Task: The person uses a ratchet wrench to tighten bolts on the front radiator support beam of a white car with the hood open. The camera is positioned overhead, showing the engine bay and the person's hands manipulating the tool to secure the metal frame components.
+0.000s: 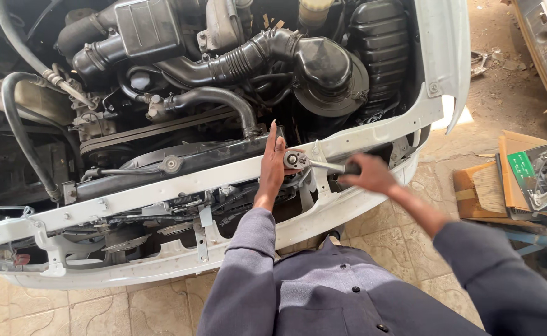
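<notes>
Chrome steel ratchet wrench (314, 163) lies across the white-painted metal front crossmember (161, 190) of the open engine bay, head seated on a fastener. Right hand (368, 174) clenches its dark handle; left hand (272, 165), fingers extended, presses the ratchet head. Black corrugated rubber intake hose (242, 61) lies behind.

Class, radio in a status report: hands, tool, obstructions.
Left hand steadying ratchet head on white front crossmember. Right hand gripping ratchet handle. Nothing blocking.
</notes>
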